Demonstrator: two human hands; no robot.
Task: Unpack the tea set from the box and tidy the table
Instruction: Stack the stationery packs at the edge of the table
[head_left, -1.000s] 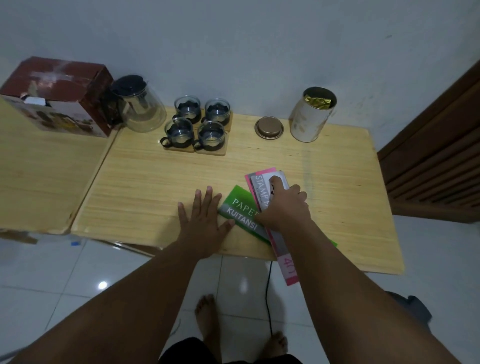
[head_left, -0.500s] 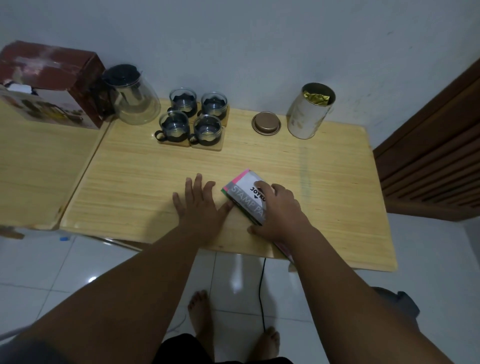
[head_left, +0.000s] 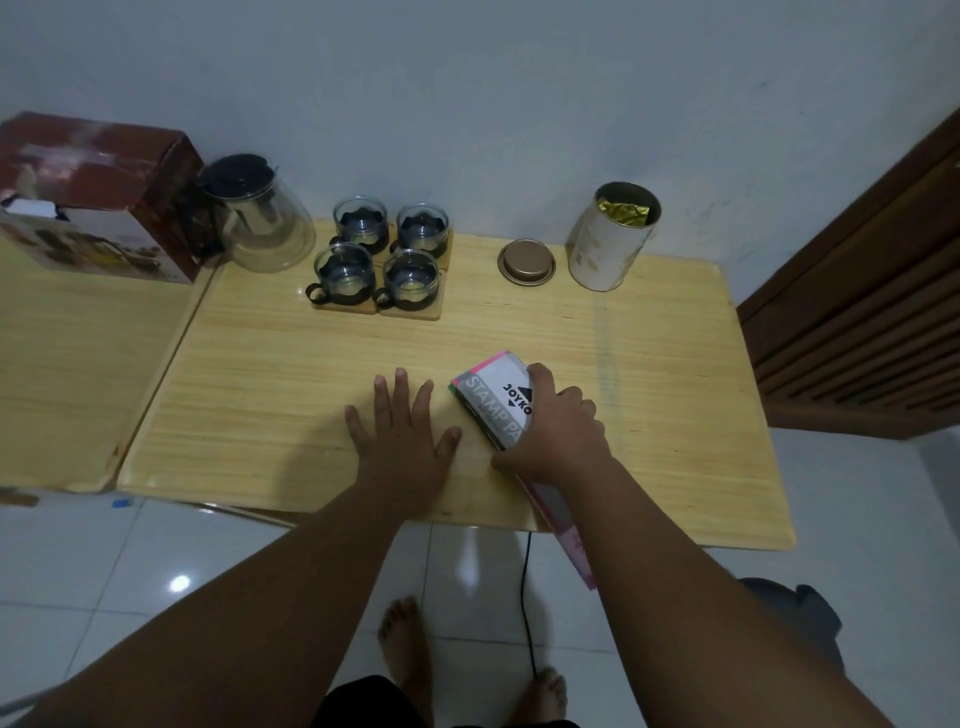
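A glass teapot (head_left: 260, 223) with a black lid stands at the table's far left corner, beside the red tea-set box (head_left: 98, 192). Several glass cups (head_left: 382, 254) in black holders sit on wooden coasters to its right. My right hand (head_left: 558, 423) grips a grey and pink stamp pad box (head_left: 493, 402), tilted up off the wooden table (head_left: 260, 389); a long pink paper (head_left: 566, 525) runs under my wrist past the front edge. Flat on the table to the left, fingers spread, lies my left hand (head_left: 402, 426), holding nothing.
An open white tin (head_left: 608, 239) with gold foil inside stands at the far right, its brown lid (head_left: 526, 262) lying beside it. A second wooden table (head_left: 67, 364) adjoins on the left. A brown slatted door (head_left: 857, 312) is to the right. A black cable (head_left: 527, 597) hangs below.
The green booklet seen a second ago is no longer visible. My right hand has slid the stamp pad box and papers leftward and raised the box. My left hand has stayed flat.
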